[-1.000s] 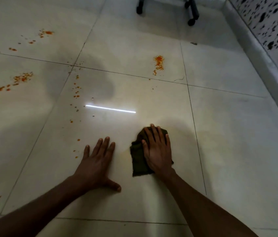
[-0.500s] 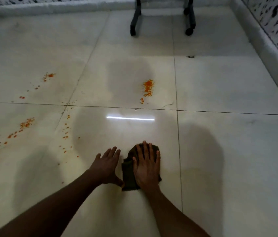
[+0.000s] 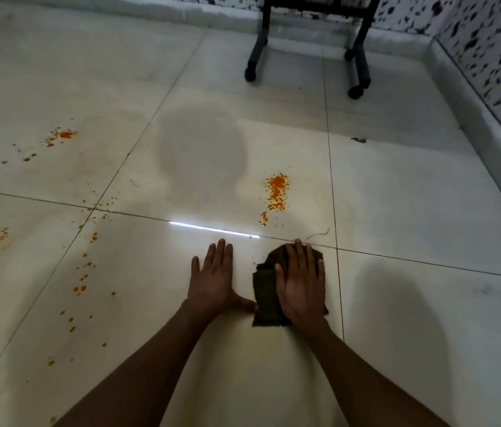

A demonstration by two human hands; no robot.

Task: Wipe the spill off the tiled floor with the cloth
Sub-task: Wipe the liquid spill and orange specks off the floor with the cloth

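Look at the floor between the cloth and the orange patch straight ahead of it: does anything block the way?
Nothing visible does. Only bare pale floor tile and a grout line separate the dark green cloth, pressed under the right hand, from the orange spill patch.

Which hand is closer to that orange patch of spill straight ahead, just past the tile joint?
The right hand. It presses the cloth just below the orange patch, almost in line with it. The left hand lies flat on the floor further to the left.
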